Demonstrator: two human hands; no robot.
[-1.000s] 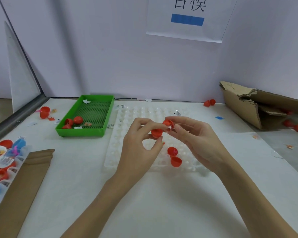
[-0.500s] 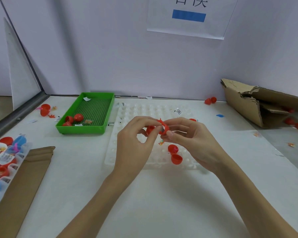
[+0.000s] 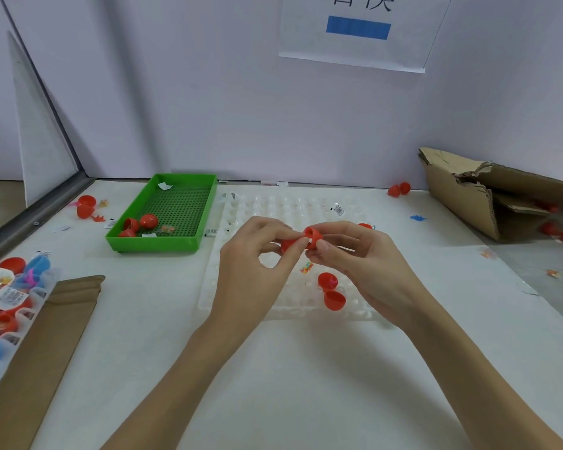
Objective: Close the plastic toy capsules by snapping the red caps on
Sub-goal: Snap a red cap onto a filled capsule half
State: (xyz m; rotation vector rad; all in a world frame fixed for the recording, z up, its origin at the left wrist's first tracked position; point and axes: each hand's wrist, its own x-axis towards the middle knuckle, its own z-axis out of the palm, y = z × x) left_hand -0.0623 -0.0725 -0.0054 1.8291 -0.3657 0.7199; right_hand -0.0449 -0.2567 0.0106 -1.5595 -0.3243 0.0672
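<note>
With your left hand (image 3: 257, 264) pinching the capsule half (image 3: 288, 245) and your right hand (image 3: 364, 264) pinching the red cap (image 3: 314, 237) at its 3 o'clock, you appear mid-closure; next, align both rims and press until they snap.

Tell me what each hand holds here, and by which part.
The left hand pinches one red capsule half by its rounded side; the right hand pinches the red cap at its rim, the two halves meeting between the fingertips.

Pretty bright, even, soft light all over, no glare. Faint shadows sit under the forearms on the white table (image 3: 306, 384). Wide-angle lens bends the edges noticeably, and fine detail looks a bit soft.
</note>
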